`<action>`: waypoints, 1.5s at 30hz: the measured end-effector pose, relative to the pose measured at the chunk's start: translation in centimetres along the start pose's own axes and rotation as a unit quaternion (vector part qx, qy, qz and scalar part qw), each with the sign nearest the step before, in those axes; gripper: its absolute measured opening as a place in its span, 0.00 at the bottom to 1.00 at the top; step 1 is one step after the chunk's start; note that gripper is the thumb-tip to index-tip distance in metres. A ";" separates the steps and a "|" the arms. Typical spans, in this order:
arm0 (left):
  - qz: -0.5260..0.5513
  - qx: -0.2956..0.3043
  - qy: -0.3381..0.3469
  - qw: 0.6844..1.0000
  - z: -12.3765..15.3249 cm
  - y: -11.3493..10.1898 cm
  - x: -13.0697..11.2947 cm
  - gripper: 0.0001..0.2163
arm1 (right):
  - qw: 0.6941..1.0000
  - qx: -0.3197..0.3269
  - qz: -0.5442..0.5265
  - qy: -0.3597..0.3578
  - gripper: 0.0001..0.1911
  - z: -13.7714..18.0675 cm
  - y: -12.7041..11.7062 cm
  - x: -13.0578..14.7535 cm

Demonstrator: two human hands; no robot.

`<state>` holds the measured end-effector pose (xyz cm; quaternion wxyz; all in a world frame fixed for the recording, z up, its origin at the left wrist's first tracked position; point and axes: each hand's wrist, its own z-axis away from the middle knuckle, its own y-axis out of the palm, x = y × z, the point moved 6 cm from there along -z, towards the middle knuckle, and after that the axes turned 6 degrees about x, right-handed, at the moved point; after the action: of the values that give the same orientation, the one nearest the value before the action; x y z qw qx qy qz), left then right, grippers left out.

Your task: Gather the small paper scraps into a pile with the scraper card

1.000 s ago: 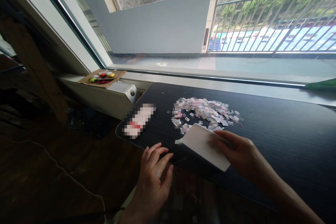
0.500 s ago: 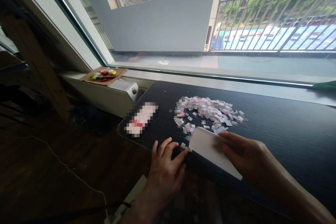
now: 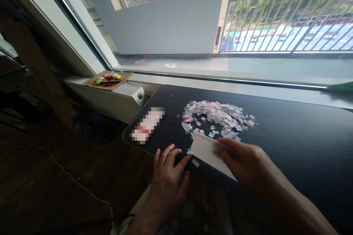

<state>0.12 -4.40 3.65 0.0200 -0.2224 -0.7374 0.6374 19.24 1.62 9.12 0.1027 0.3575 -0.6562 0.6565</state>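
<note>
In my right hand (image 3: 249, 163) is a flat white card (image 3: 206, 151), gripped along its right side and tilted over the front edge of the black table (image 3: 286, 132). My left hand (image 3: 169, 178) rests at the same edge with its fingers spread, its index finger close to the card's lower left corner. A few small pieces lie between that finger and the card, and one loose pale piece (image 3: 195, 163) sits just below. Beyond the card spreads a ring-shaped heap of small square paper pieces (image 3: 220, 114), whitish and pink.
A blurred-out pinkish strip (image 3: 148, 125) lies at the table's left end. Left of the table, a ledge holds a cardboard sheet (image 3: 125, 77) with colourful small items, beside a white grilled box (image 3: 129, 91). A white cable (image 3: 71, 178) crosses the dark floor.
My right hand has moved the card left along the table edge. My left hand has shifted slightly left, fingers still spread. One loose piece now shows below the card's corner.
</note>
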 end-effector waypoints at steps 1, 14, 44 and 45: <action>0.002 0.003 -0.004 1.000 -0.1 0.1 0.1 0.17 | 1.000 -0.001 0.007 -0.001 0.11 0.1 -0.1 0.0; 0.020 -0.013 -0.016 1.000 -1.4 0.3 -0.2 0.16 | 0.997 -0.027 0.067 -0.013 0.10 1.2 -1.2 -0.2; -0.007 -0.130 0.036 0.991 -0.1 -1.3 -0.2 0.14 | 0.989 -0.048 -0.010 0.140 0.19 6.5 -3.5 -5.7; -0.004 -0.132 0.037 0.991 -0.1 -1.3 -0.3 0.14 | 0.990 -0.039 -0.024 0.133 0.18 6.4 -3.2 -5.4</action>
<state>-0.01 -4.51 4.95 0.0198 -0.2435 -0.8146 0.5260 27.22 -2.22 7.63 0.2184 0.2781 -0.6532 0.6696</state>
